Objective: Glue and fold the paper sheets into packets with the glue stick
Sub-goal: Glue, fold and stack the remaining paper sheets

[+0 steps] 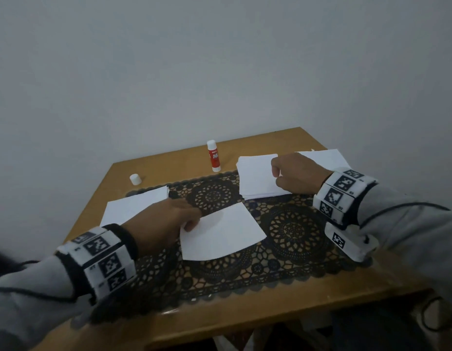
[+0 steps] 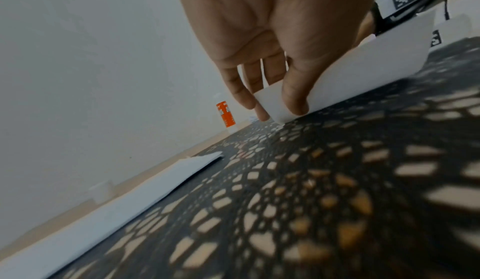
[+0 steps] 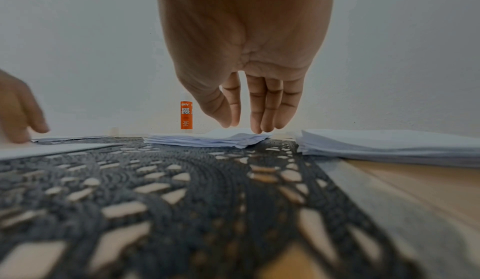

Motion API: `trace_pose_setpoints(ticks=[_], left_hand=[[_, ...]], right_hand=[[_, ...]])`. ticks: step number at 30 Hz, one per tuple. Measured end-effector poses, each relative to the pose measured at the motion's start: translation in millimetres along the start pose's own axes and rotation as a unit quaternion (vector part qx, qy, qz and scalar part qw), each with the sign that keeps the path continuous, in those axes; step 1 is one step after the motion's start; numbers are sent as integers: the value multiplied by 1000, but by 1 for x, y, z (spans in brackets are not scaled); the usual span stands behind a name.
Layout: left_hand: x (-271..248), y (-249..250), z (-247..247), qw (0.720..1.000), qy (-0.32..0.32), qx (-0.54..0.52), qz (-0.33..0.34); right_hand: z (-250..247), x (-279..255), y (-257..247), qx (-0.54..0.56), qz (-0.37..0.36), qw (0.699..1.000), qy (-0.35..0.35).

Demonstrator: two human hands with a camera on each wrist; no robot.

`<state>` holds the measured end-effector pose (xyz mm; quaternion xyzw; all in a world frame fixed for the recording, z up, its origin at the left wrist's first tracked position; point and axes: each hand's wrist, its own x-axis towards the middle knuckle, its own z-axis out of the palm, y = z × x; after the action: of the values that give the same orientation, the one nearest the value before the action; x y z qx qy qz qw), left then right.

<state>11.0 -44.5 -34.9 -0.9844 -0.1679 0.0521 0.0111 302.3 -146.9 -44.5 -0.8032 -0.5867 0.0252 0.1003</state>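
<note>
On the lace mat at mid-bench, the left hand (image 1: 169,219) pinched a thin, floppy sheet (image 1: 221,233) by its left edge, while the right hand (image 1: 295,173), fingers relaxed, touched the far-right stack (image 1: 255,178).

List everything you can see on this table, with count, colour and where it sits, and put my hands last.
glue stick: one, red and white, upright at the far edge of the table, uncapped.
cap: one, white, far left on the table, apart from the glue stick.
loose sheet: one, white, centre of the mat.
paper stacks: two, white, one at far right, one behind it.
left papers: white, count unclear, left edge of the mat.
lace mat: one, black, across the table.
table: one, brown wood.
left hand: pinches the loose sheet's corner.
right hand: fingertips on the nearer stack.
</note>
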Motion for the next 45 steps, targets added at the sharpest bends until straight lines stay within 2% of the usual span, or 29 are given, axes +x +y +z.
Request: trace_pose_setpoints(ticks=[4, 13, 18, 22, 27, 30, 32, 35, 40, 45], left_hand=[[-13, -5, 4, 999, 9, 25, 33], [-17, -14, 4, 998, -6, 34, 48], [-20, -9, 8, 997, -39, 43, 40], [-21, -5, 8, 998, -46, -8, 30], [-15, -8, 6, 998, -40, -29, 29], [-14, -8, 6, 998, -39, -24, 39], [-14, -8, 7, 998, -45, -15, 44], [-15, -7, 6, 998, -40, -8, 47], [-15, -6, 6, 998, -36, -17, 43], [-22, 2, 3, 998, -50, -24, 22]], right_hand=[[1, 2, 2, 12, -7, 1000, -3], [5, 6, 5, 3, -17, 1000, -9], [3, 13, -4, -16, -27, 999, 28], [-11, 45, -37, 83, -12, 994, 63], [2, 96, -82, 241, 49, 968, 52], [18, 120, -92, 261, 80, 962, 32], [24, 128, -96, 232, 76, 969, 31], [27, 129, -100, 205, 72, 975, 38], [18, 108, -103, 232, 23, 970, 71], [4, 71, -108, 261, -20, 965, 14]])
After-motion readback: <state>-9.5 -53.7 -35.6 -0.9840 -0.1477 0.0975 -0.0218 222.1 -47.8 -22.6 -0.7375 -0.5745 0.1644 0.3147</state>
